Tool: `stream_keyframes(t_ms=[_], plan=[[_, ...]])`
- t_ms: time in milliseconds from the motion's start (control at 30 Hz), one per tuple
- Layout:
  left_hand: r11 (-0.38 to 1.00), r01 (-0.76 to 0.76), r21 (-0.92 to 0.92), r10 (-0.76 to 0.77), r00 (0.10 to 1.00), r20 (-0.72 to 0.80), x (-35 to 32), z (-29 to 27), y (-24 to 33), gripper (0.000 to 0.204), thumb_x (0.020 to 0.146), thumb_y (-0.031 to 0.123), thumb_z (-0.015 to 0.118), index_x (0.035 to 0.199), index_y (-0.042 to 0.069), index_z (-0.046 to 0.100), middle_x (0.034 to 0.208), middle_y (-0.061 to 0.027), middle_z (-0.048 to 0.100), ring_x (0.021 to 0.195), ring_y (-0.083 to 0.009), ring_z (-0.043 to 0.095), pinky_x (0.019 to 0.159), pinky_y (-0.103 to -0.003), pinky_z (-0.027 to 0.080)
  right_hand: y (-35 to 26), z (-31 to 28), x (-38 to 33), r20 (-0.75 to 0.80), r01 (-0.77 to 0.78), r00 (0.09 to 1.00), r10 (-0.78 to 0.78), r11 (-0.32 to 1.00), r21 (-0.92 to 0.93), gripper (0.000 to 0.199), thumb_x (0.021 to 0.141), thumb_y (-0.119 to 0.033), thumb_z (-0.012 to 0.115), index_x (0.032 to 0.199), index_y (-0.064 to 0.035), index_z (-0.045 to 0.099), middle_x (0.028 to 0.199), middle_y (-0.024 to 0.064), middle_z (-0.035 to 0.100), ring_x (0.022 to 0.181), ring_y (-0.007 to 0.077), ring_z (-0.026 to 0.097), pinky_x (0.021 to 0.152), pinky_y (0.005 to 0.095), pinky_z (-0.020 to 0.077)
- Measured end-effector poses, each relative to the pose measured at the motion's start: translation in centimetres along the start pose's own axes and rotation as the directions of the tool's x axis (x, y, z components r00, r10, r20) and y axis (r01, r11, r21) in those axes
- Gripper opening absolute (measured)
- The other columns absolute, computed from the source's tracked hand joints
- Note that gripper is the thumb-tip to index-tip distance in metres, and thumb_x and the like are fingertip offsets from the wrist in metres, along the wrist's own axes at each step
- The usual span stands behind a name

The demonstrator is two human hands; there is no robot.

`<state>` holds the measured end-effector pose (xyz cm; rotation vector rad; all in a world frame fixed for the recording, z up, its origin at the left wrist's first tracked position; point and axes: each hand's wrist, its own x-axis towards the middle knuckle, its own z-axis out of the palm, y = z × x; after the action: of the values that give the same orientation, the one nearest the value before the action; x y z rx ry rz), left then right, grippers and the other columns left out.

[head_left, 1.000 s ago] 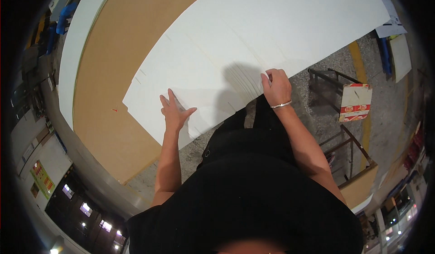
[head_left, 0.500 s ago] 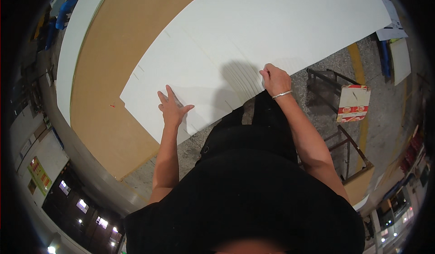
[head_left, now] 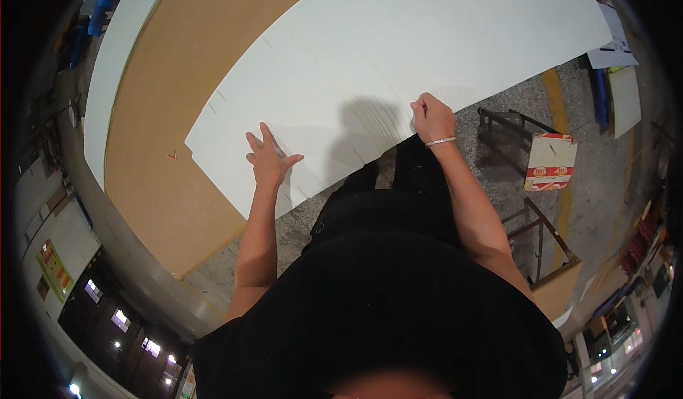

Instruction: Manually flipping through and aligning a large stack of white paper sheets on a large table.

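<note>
A large white sheet (head_left: 455,36) with a curved far edge lies before me. Faint pencil-like lines and several parallel curved marks run across it near its front edge. My left hand (head_left: 269,163) rests on the sheet's left part with fingers and thumb spread. Closer to the middle, my right hand (head_left: 432,118) is closed at the sheet's front edge, a bracelet on its wrist. Whatever its curled fingers hold, if anything, is hidden. A dark shadow falls on the lined area between the hands.
Beneath the sheet extends a brown board (head_left: 163,150), with another white panel (head_left: 131,50) beyond it. To the right stand a metal-framed stool (head_left: 551,161) with a red-and-white patterned top and a second dark metal frame (head_left: 544,235). A yellow line (head_left: 553,100) marks the grey floor.
My right hand has shifted slightly, its fingers still curled. The left hand stays spread on the sheet. The whole view has moved a little.
</note>
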<state>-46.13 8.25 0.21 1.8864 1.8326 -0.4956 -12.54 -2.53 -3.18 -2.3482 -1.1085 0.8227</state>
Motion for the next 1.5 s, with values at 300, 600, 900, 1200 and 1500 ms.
stream_keyframes(t_ms=[300,600,900,1200,1500], plan=[[1.000,-0.001,0.003,0.001,1.000,-0.005,0.1,0.3,-0.1,0.126,0.053,0.038,0.089,0.150,0.019,0.011,0.151,-0.0285,0.005,0.120,-0.0630,0.031,0.094,-0.056,0.043,-0.6,-0.7,-0.4,-0.097,0.031,0.995,-0.025,0.998,0.056,0.015,0.079,-0.018,0.067,0.078,-0.0064,0.058,0.073,0.0121,0.059,0.074,0.0338,0.058,0.063,0.0427,0.0458],[1.000,0.017,0.008,-0.017,1.000,0.007,-0.2,0.0,0.1,0.124,0.054,0.040,0.088,0.150,0.021,0.011,0.152,-0.0253,0.004,0.121,-0.0614,0.031,0.089,-0.053,0.048,-3.3,1.5,-4.2,-0.151,0.380,0.907,-0.392,0.919,-0.107,0.021,0.075,-0.010,0.069,0.090,-0.0042,0.056,0.084,0.0131,0.052,0.079,0.0309,0.055,0.065,0.0411,0.0472],[1.000,0.020,0.021,-0.020,1.000,0.017,-0.1,-0.3,0.3,0.124,0.055,0.044,0.087,0.150,0.022,0.010,0.152,-0.0255,0.005,0.121,-0.0616,0.030,0.085,-0.050,0.051,-5.0,2.3,-4.4,-0.116,0.461,0.867,-0.484,0.869,-0.181,0.030,0.075,-0.008,0.068,0.103,-0.0047,0.059,0.088,0.0123,0.052,0.081,0.0297,0.055,0.068,0.0394,0.0480],[0.999,-0.012,0.050,0.012,1.000,-0.014,-0.3,0.0,-0.1,0.124,0.055,0.046,0.087,0.150,0.020,0.010,0.151,-0.0277,0.006,0.120,-0.0636,0.030,0.078,-0.048,0.054,-4.8,4.1,-2.3,-0.103,0.175,0.978,-0.180,0.983,-0.061,0.026,0.078,-0.022,0.068,0.097,-0.0031,0.063,0.085,0.0160,0.061,0.078,0.0335,0.060,0.068,0.0422,0.0485],[0.999,-0.030,0.033,0.031,0.999,-0.026,-0.4,-0.1,-0.2,0.124,0.055,0.046,0.086,0.149,0.020,0.011,0.151,-0.0276,0.006,0.121,-0.0636,0.030,0.080,-0.050,0.053,-3.2,4.4,-0.4,0.130,0.115,0.986,-0.104,0.990,-0.076,0.030,0.081,-0.032,0.063,0.071,-0.0032,0.065,0.068,0.0175,0.063,0.067,0.0357,0.061,0.066,0.0436,0.0483]])
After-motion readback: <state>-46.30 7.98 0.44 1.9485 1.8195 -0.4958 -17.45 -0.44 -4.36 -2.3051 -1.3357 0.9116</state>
